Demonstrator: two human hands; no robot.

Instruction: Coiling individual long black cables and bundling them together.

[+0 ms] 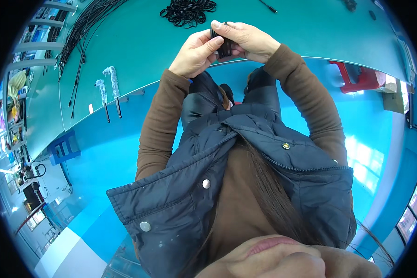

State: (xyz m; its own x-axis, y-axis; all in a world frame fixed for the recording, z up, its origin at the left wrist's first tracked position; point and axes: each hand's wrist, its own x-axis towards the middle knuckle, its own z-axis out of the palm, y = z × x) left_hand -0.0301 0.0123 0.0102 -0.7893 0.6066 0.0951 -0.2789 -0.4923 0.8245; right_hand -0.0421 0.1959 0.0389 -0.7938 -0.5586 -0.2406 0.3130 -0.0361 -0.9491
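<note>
Between my two hands, at the near edge of the green table, is a coiled bundle of black cable (224,48). My left hand (195,53) grips its left side, thumb laid across the front. From the right, my right hand (249,41) pinches the same coil, its thumb over the top and fingers behind. The fingers cover part of the coil, so its ends cannot be made out. Just beyond my hands lies a heap of small black rings or bands (186,13).
Long loose black cables (85,23) lie on the table (125,55) at left. Two plastic-wrapped tools (112,81) with dark shafts jut past its near edge. A short black cable piece (269,6) lies far right of centre. Red stool (352,78) right, blue stool (64,147) left.
</note>
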